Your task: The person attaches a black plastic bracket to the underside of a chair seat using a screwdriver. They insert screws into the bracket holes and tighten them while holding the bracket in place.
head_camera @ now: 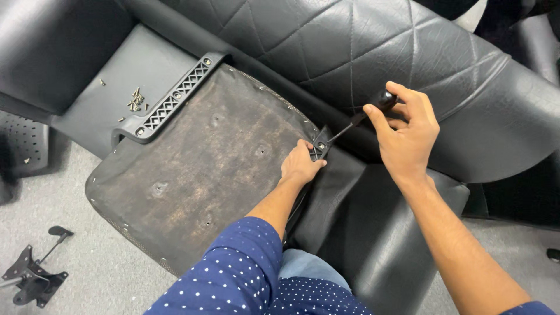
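Your right hand (408, 131) grips the screwdriver (364, 114) at centre frame, its tip on the bracket (319, 147). Your left hand (300, 166) pinches that bracket against the seat underside (204, 157).

No packages, labels, signs, screens
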